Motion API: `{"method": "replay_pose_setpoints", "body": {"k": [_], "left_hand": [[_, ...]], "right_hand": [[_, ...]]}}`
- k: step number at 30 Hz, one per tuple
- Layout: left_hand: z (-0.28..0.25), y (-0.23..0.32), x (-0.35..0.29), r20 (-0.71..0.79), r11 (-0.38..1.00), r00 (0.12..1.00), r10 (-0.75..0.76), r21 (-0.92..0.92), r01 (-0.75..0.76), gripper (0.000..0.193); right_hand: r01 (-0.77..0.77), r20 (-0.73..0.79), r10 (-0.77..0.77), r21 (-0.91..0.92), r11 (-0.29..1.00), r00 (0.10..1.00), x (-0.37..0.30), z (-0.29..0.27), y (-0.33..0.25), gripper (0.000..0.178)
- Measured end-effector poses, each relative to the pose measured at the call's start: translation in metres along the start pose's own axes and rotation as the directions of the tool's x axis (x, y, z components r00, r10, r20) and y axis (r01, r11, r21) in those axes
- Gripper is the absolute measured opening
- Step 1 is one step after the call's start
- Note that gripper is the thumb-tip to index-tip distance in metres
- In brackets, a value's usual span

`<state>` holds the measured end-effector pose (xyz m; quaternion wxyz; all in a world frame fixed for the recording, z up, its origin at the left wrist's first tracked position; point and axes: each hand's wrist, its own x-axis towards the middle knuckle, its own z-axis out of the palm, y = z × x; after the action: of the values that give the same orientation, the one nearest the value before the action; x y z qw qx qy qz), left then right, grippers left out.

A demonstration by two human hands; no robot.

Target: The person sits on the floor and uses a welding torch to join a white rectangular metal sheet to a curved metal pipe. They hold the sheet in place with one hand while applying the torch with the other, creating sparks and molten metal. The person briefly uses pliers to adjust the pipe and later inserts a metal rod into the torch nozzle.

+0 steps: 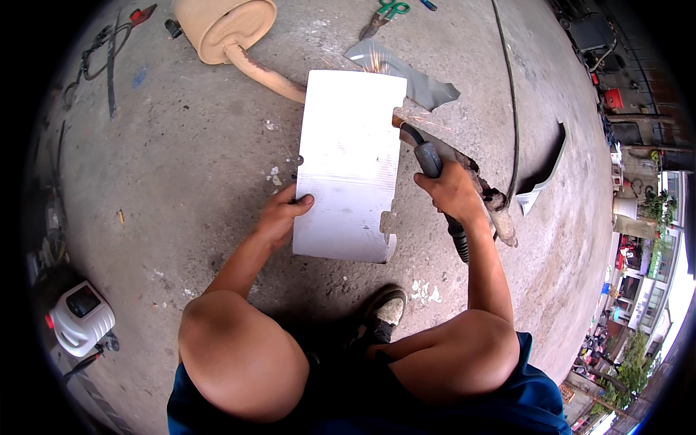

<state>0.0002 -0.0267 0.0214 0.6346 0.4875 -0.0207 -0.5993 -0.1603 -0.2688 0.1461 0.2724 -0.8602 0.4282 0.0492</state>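
Note:
My left hand [281, 220] grips the left edge of a white rectangular sheet [348, 159], held up between me and the work. The sheet has notches along its right edge. In my right hand [455, 192] is a black welding torch [428, 158], its curved neck reaching behind the sheet. Orange sparks [377, 59] fly out past the sheet's top and right edges. The torch tip and the spot it works on are hidden. A tan pipe [264, 76] from a tan muffler [225, 29] runs behind the sheet, and a rusty metal part [500, 206] lies beyond my right hand.
Grey sheet metal [431, 90] lies behind the white sheet, with green-handled snips [380, 18] farther off. A dark cable [511, 94] crosses the concrete floor on the right, near a bent metal strip [551, 170]. A white jug [81, 319] stands at left.

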Motion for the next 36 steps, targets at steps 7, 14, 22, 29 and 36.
{"method": "replay_pose_setpoints", "body": {"k": [7,14,22,29,36], "left_hand": [[0.005,0.002,-0.002,0.025,1.000,1.000,0.013,-0.008,-0.012,0.044],[-0.002,-0.002,-0.003,-0.015,1.000,1.000,0.022,-0.016,-0.023,0.042],[-0.014,0.008,-0.009,-0.102,0.996,0.994,0.038,-0.080,-0.046,0.039],[-0.008,0.006,-0.006,-0.046,0.999,0.999,0.026,-0.033,-0.028,0.040],[-0.004,0.002,-0.005,-0.004,0.999,0.999,0.032,-0.037,-0.032,0.040]], "right_hand": [[0.016,-0.028,-0.016,0.000,1.000,0.999,-0.001,0.001,0.002,0.037],[0.022,0.002,-0.022,0.023,0.999,1.000,-0.003,0.000,0.003,0.034],[-0.019,0.014,0.018,0.024,1.000,1.000,-0.007,-0.006,0.003,0.034],[-0.016,0.002,0.016,-0.002,1.000,1.000,-0.005,-0.004,0.002,0.036],[-0.007,0.006,0.007,0.011,1.000,1.000,0.001,0.002,0.004,0.037]]}}
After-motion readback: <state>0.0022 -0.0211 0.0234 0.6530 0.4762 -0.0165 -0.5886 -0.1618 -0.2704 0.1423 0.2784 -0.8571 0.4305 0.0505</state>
